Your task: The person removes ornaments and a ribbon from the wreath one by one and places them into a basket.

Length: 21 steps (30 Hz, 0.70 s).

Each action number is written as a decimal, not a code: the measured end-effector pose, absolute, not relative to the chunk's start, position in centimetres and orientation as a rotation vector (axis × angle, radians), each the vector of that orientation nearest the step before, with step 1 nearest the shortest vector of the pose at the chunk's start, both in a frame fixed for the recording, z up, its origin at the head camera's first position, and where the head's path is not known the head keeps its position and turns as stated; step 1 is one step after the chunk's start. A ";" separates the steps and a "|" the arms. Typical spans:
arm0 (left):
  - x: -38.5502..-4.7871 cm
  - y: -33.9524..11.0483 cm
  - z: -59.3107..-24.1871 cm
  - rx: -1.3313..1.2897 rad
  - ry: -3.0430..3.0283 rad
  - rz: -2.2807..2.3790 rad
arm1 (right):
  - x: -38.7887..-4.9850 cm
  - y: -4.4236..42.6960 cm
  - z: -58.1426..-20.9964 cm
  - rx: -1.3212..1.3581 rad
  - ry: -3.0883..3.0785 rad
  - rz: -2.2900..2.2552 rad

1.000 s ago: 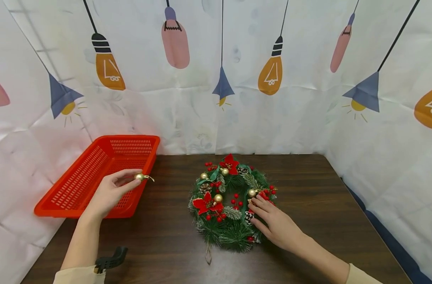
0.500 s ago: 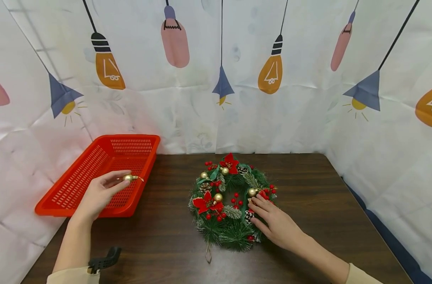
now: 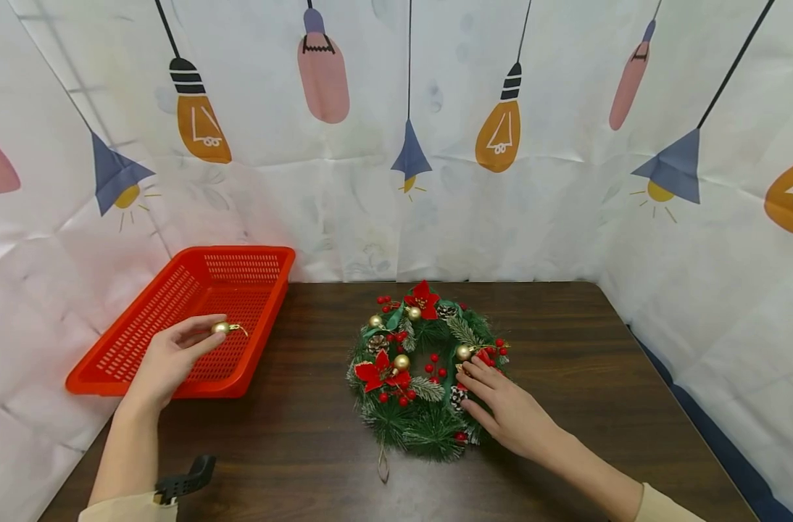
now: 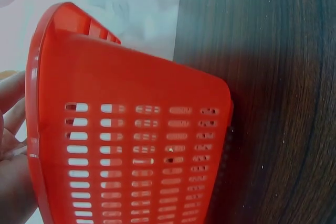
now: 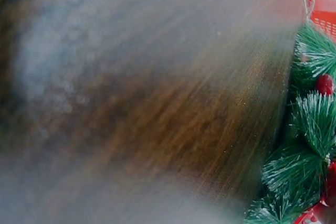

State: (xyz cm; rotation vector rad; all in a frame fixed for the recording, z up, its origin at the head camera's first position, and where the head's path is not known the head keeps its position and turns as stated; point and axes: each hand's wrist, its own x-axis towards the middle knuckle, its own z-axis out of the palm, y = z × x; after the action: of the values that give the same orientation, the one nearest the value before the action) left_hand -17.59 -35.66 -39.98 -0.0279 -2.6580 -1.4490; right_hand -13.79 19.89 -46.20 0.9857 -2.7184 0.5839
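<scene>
The small round bauble [image 3: 220,328] was gold, the slotted plastic basket [image 3: 266,345] red, the bristly round wreath [image 3: 436,435] green, red and white, the wood-grained surface [image 3: 553,341] dark brown, and the cloth backdrop [image 3: 344,210] white with orange-and-blue printed lamps [image 3: 497,138].

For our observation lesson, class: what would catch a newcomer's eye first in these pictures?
The red plastic basket on the left probably leaps out, with a gold bauble pinched above it by the left hand. Next comes the Christmas wreath near centre, the right hand resting on its right side.
</scene>
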 end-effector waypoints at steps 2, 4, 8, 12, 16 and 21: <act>-17.6 -35.9 -40.0 -0.017 -2.660 -1.440 | -13.8 19.9 -46.2 0.984 -2.722 0.583; -17.5 -36.2 -40.1 -0.010 -2.659 -1.436 | -13.8 19.9 -46.2 0.985 -2.724 0.580; -17.5 -36.6 -40.1 -0.009 -2.664 -1.431 | -13.9 20.0 -46.3 0.988 -2.725 0.585; -17.4 -36.7 -39.9 -0.014 -2.646 -1.440 | -13.9 20.0 -46.2 0.991 -2.717 0.590; -17.3 -36.6 -39.6 -0.018 -2.631 -1.427 | -13.9 20.0 -46.2 0.992 -2.712 0.591; -17.4 -35.9 -39.2 -0.020 -2.665 -1.402 | -13.8 19.9 -46.1 0.993 -2.708 0.594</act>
State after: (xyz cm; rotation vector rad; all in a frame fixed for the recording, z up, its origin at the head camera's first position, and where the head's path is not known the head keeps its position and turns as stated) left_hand -17.45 -35.94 -39.23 -0.0203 -2.6646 -1.4024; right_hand -13.84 19.90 -46.06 0.9927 -2.7075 0.5945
